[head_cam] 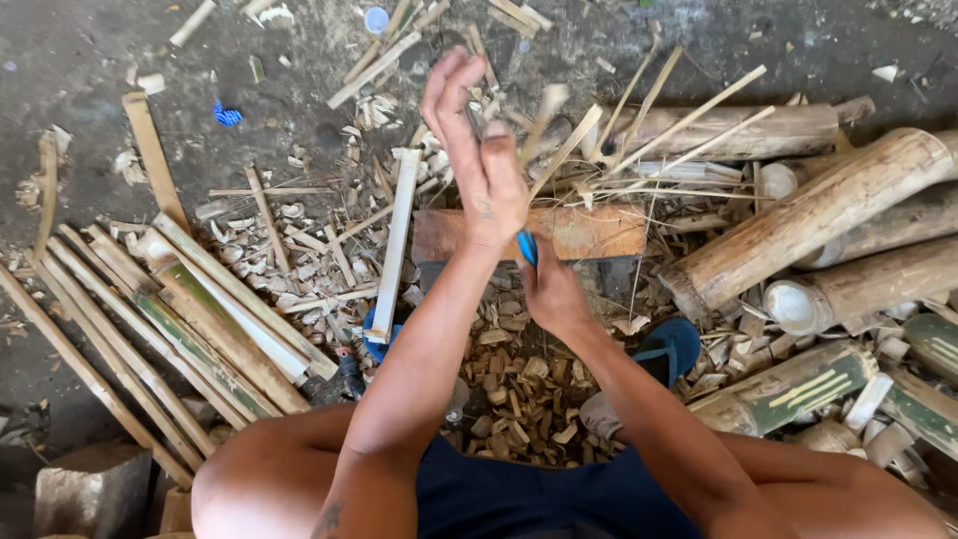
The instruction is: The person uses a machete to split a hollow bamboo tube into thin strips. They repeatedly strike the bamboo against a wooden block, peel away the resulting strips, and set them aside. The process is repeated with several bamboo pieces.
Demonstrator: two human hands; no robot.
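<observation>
Bamboo sliver held upright over wooden block (574, 232), among split canes and chips.

Left hand (479, 165) raised, fingers extended, thumb pinching thin bamboo sliver (477, 118) at 12 o'clock. Right hand (551, 289) below at 5 o'clock, curled tight around blue-handled tool (526, 246). Bamboo logs (808, 215) at 3 o'clock; flat strips (200, 329) at 9 o'clock.

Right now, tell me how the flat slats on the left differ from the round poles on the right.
The split slats are thin, flat strips with their pale inner faces showing; the round bamboo poles are thick, whole tubes with open ends. The slats lie fanned side by side on the ground; the poles are stacked on one another. Both are bamboo, some with green skin, lying among chips. The left hand is raised, and the right hand grips a blue handle.
</observation>
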